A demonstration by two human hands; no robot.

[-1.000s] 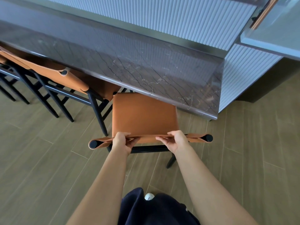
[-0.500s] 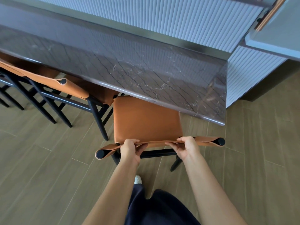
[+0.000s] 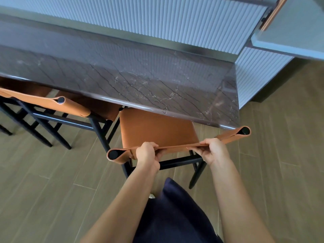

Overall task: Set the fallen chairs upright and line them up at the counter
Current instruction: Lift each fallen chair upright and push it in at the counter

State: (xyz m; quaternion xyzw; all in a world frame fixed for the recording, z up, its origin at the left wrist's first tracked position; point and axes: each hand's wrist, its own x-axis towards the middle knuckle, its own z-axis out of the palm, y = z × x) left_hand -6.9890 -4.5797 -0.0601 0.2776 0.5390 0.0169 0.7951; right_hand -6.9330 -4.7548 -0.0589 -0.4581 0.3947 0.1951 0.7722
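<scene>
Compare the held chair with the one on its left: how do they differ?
The left hand and right hand grip the held chair; the neighbour chair is untouched. The held chair sits askew to the counter; the neighbour chair runs parallel, tucked further under. Both stand upright, orange with black frames.

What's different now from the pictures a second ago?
The orange leather chair with black metal legs slid closer to the dark marble counter, its right end swinging forward. The left hand and right hand still grip its backrest. The neighbouring orange chair stayed put.
</scene>
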